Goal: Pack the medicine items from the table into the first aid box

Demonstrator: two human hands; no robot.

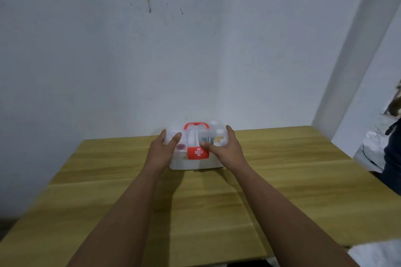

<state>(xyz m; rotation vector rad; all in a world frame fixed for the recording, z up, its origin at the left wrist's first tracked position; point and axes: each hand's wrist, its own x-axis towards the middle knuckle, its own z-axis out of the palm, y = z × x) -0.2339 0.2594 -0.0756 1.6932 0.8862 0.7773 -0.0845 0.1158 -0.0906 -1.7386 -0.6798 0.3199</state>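
A clear plastic first aid box (196, 163) with a red handle (196, 125) and a red latch bearing a white cross (198, 152) stands at the far middle of the wooden table (195, 201). Its lid is down. Through the lid I see a white roll, a small white bottle (219, 136) and a round reddish item (180, 147) inside. My left hand (162, 149) holds the box's left end, thumb on the lid. My right hand (225, 147) holds the right end, thumb on the lid near the latch. The picture is slightly blurred.
A stained white wall rises right behind the table. A white pillar stands at the right. A dark-clothed person (393, 158) is at the right edge. Something white (375, 253) lies at the table's near right corner.
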